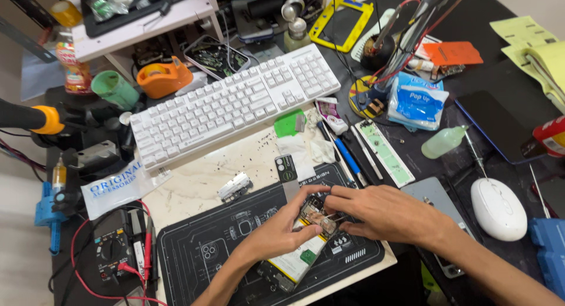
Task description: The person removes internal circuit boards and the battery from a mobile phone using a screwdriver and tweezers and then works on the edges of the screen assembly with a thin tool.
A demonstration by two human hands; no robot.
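Observation:
An opened phone [301,254] lies tilted on a black work mat [218,247], its white battery and circuit board exposed. My left hand [281,228] grips the phone's upper part, thumb and fingers around its edges. My right hand [382,212] comes in from the right, fingertips pinched at the board near the phone's top; a small tool or part between them is too small to tell. A small metal part [235,186] and a dark flat piece [286,167] lie just beyond the mat.
A white keyboard [235,103] sits behind the mat. A white mouse [498,208], a dark tablet [497,126] and a squeeze bottle [442,142] are to the right. A multimeter [115,250] with red leads lies at left; an orange tape dispenser [163,76] behind.

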